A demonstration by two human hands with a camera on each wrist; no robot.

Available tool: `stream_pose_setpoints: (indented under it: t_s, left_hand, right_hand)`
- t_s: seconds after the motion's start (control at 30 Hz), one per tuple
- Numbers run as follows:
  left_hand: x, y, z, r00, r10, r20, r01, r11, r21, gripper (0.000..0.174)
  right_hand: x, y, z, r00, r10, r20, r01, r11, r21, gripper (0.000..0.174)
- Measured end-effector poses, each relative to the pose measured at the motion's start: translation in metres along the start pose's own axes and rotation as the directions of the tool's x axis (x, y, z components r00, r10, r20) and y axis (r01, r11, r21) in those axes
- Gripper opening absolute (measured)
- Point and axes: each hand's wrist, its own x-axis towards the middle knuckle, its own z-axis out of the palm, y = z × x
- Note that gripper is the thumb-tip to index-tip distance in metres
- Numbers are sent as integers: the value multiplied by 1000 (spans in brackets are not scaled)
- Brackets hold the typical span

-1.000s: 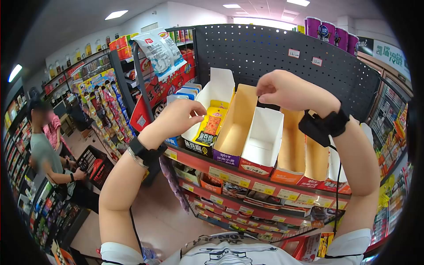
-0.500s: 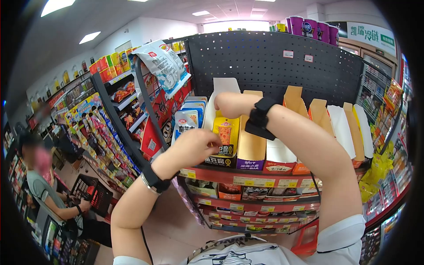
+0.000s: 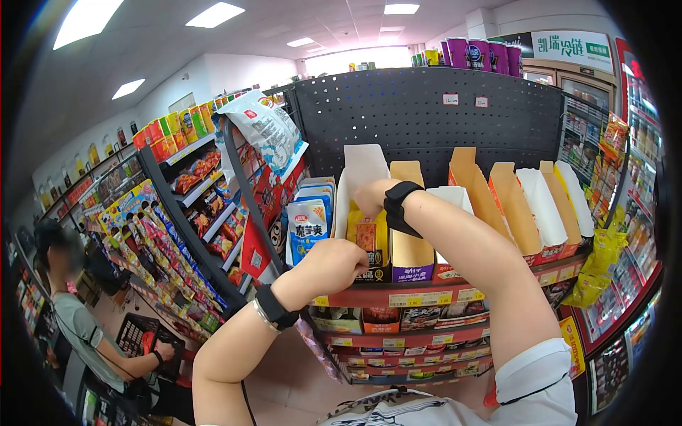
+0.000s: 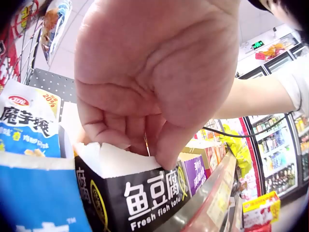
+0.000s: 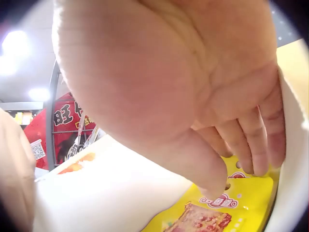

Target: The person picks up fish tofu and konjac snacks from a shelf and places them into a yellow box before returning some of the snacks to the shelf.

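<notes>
In the head view, yellow packets (image 3: pixel 367 231) with a food picture stand in a black-fronted white box. My right hand (image 3: pixel 371 199) reaches into it from above. The right wrist view shows my thumb at the front of a yellow packet's (image 5: pixel 256 193) top edge and my fingers behind it, in a pinch. My left hand (image 3: pixel 332 264) is at the box's front. Up close in the left wrist view, its thumb lies over the top edge of the black box (image 4: pixel 154 198) front, with curled fingers behind, gripping that edge.
Blue and white packets (image 3: pixel 308 224) stand left of the box. Cardboard boxes (image 3: pixel 408 252) line the shelf to the right, below a dark perforated panel (image 3: pixel 426 121). A white bag (image 3: pixel 266 131) hangs at the left. A person with a basket (image 3: pixel 135 334) stands further left.
My right hand has moved left from over the middle boxes into the yellow packets' box. My left hand has moved to its front edge. The view has shifted, and the packets stand more upright.
</notes>
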Motion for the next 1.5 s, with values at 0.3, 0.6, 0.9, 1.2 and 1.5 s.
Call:
stream_pose_setpoints:
  t_s: [0.3,0.6,0.9,1.2,1.5]
  left_hand:
    - [1,-5,-6,999,-9,52,14,995,-99,14]
    - [-1,-11,4,999,-47,-17,43,985,-167,15]
    - [-3,-12,7,997,-62,-36,55,983,-175,16]
    - [-2,-10,7,993,-113,-13,109,977,-181,15]
    - [7,-18,-5,727,-219,-651,0,948,-319,45]
  right_hand:
    - [-5,-12,-7,980,78,183,-79,997,-6,50]
    - [6,-22,-12,903,66,425,-57,998,-32,50]
    - [13,-23,-7,902,26,431,-15,1000,-27,50]
    - [15,-19,-6,907,-5,421,8,1000,-5,49]
    - [-68,-14,-65,982,-141,129,102,958,269,26]
